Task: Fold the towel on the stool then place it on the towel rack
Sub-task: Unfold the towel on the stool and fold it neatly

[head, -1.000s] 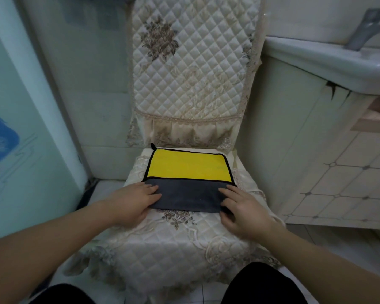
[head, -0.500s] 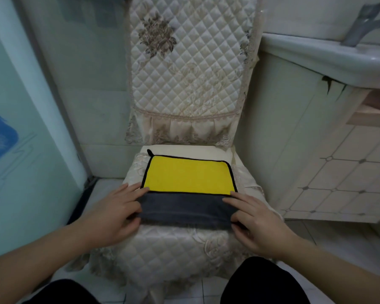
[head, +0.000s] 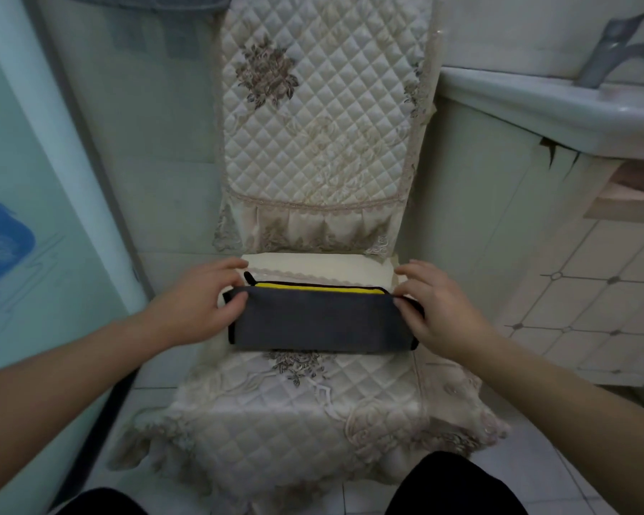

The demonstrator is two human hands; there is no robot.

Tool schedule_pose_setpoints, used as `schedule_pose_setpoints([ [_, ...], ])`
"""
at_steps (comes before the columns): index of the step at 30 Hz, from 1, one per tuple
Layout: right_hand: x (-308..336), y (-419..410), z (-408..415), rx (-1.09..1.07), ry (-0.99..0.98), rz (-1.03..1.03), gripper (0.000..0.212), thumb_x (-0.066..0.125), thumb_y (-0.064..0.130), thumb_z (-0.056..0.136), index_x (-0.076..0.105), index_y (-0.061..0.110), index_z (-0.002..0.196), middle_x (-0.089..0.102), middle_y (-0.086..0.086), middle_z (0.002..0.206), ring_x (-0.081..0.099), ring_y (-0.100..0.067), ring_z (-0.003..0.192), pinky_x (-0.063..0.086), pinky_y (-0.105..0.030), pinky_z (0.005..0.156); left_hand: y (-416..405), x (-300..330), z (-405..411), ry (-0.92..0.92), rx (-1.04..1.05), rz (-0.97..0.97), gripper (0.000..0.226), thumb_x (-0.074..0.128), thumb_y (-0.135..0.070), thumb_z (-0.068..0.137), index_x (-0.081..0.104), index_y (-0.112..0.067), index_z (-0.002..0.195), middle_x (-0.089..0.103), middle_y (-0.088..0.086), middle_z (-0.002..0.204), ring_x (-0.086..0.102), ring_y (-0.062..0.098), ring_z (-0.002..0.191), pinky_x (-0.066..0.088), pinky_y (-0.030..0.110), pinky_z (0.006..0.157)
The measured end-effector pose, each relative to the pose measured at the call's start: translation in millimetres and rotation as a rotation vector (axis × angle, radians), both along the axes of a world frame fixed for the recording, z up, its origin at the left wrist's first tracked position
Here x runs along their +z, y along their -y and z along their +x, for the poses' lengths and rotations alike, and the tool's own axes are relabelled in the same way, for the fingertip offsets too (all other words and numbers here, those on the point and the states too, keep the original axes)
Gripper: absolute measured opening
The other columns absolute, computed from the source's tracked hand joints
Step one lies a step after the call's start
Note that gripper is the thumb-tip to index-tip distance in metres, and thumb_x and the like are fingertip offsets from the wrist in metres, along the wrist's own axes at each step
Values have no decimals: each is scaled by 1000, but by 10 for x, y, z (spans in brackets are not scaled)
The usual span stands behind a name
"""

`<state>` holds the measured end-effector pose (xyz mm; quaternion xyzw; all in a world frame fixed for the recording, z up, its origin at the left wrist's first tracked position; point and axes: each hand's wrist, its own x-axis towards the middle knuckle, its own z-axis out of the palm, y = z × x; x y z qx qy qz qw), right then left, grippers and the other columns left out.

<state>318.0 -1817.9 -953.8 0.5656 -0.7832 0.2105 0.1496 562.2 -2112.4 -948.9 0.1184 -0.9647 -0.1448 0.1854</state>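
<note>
The towel (head: 318,319), grey on one side and yellow on the other with black trim, lies folded on the stool (head: 294,414), which wears a quilted cream cover. Its grey flap lies over nearly all the yellow, leaving only a thin yellow strip along the far edge. My left hand (head: 198,304) pinches the flap's far left corner between thumb and fingers. My right hand (head: 437,312) pinches the far right corner the same way. At the top left edge hangs a grey cloth (head: 145,0), where the towel rack itself is out of sight.
The quilted backrest (head: 324,117) rises straight behind the seat. A white sink (head: 558,105) with a metal tap (head: 618,42) juts out at the right. A pale glass panel (head: 27,202) stands close on the left. My dark-clothed knees sit at the bottom edge.
Both hands carried the grey near edge of the towel away from me over the yellow side, so the yellow shrank from a wide panel to a thin strip.
</note>
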Motion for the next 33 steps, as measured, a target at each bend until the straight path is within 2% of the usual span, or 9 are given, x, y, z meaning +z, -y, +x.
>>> schedule_pose_setpoints([
  [2, 37, 116, -95, -52, 8, 17, 11, 67, 13, 91, 74, 6, 96, 68, -16, 123, 58, -38, 122, 47, -50, 103, 68, 33, -128, 15, 22, -10, 7, 68, -14, 87, 69, -9, 82, 62, 17, 133, 61, 29, 121, 36, 25, 97],
  [7, 70, 367, -314, -120, 19, 81, 13, 64, 15, 92, 74, 7, 94, 69, -13, 115, 59, -35, 114, 49, -47, 95, 275, 75, -426, 48, 64, -82, 13, 66, -18, 89, 72, -7, 88, 62, 18, 132, 59, 32, 120, 40, 33, 100],
  [12, 52, 624, -500, -193, 64, 179, 16, 58, 22, 95, 71, 13, 95, 67, -6, 105, 58, -32, 109, 51, -46, 90, 454, 38, -681, 97, 81, -141, 17, 63, -19, 89, 71, -4, 84, 68, 18, 108, 62, 35, 105, 46, 37, 90],
  [15, -5, 732, -542, -268, 107, 238, 21, 56, 28, 96, 70, 16, 105, 66, -5, 111, 55, -31, 115, 51, -46, 91, 507, -67, -796, 130, 132, -112, 18, 59, -26, 91, 66, -9, 88, 64, 12, 95, 60, 34, 97, 47, 41, 84],
  [18, -140, 827, -492, -315, 177, 382, 45, 52, 44, 96, 59, 18, 133, 60, -6, 136, 48, -31, 130, 45, -50, 103, 434, -248, -874, 206, 216, -63, 36, 57, -36, 93, 62, -9, 117, 65, 14, 114, 58, 33, 109, 47, 41, 91],
  [20, -257, 906, -422, -270, 187, 458, 58, 47, 53, 97, 50, 19, 143, 54, -6, 144, 45, -31, 134, 40, -52, 108, 324, -365, -940, 221, 209, -55, 47, 54, -41, 94, 58, -7, 127, 63, 15, 123, 56, 33, 114, 46, 41, 96],
  [27, -556, 1217, -132, -178, 253, 387, 59, 33, 51, 102, 34, 21, 153, 32, -8, 163, 24, -30, 151, 19, -54, 120, -283, -519, -1395, 180, 67, -126, 64, 31, -50, 97, 39, -10, 147, 34, 15, 159, 26, 31, 147, 22, 48, 119],
  [30, -758, 1234, -102, -178, 291, 463, 63, 25, 50, 102, 21, 25, 159, 18, -6, 169, 11, -28, 155, 8, -54, 124, -393, -743, -1494, 310, 56, -128, 67, 17, -54, 99, 25, -17, 154, 19, 10, 165, 12, 27, 152, 12, 48, 122],
  [33, -946, 1144, -196, -236, 294, 494, 73, 17, 65, 98, 12, 29, 161, 8, 0, 171, 2, -26, 157, 0, -52, 125, -271, -1007, -1408, 447, 143, -73, 75, 10, -66, 95, 8, -26, 158, 2, 4, 168, -2, 21, 153, 1, 46, 123],
])
